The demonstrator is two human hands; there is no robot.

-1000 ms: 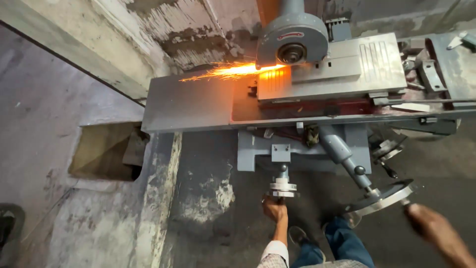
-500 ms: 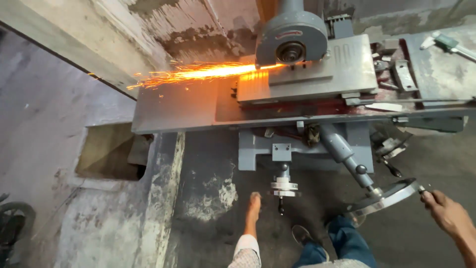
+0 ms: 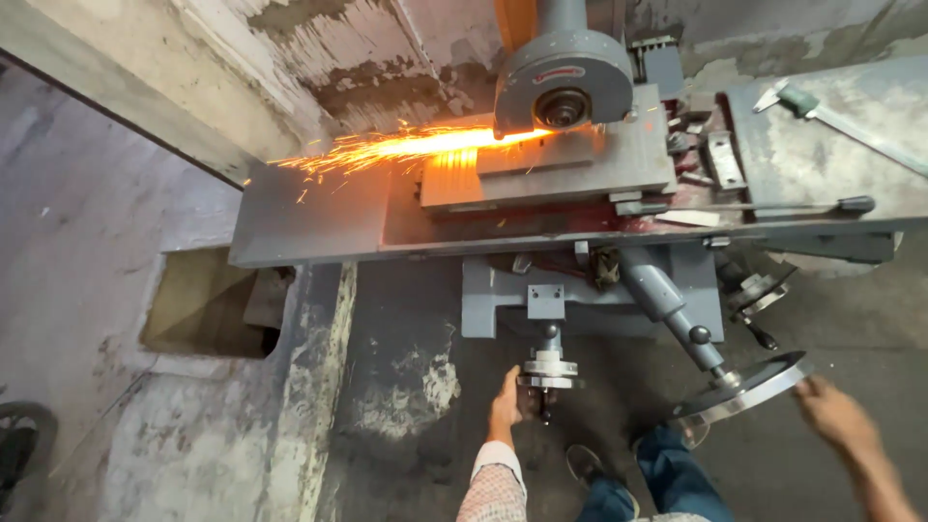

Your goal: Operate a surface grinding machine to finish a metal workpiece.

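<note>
Head view looks down on a grey surface grinder, and we see our left hand (image 3: 507, 398) raised to the small handwheel (image 3: 549, 371) at the front of the machine base (image 3: 503, 304). The fingers lie against the left edge of that wheel, touching it, but we cannot tell whether they curl round it or only rest there. The wheel hangs just below a short stem under the base, and sits just right of the hand. A checked sleeve (image 3: 493, 488) covers the left forearm.

Our right hand (image 3: 833, 414) is blurred at the lower right. It is at the rim of the large handwheel (image 3: 742, 385), which tilts at the end of a slanted shaft (image 3: 667, 302). The fingers point toward the rim's right end and seem to meet it; whether they close on it we cannot tell. That wheel lies left of the hand and slightly above it.

Higher up, the round wheel guard (image 3: 564, 82) stands over a flat workpiece (image 3: 546, 159) on the long table (image 3: 319, 217). Orange sparks (image 3: 382, 147) stream leftward from under the guard across the table. A caliper (image 3: 831, 114) lies on the tabletop at the upper right. Below, blue jeans (image 3: 667, 478) and a shoe (image 3: 587, 466) show on the concrete floor (image 3: 116, 290)
</note>
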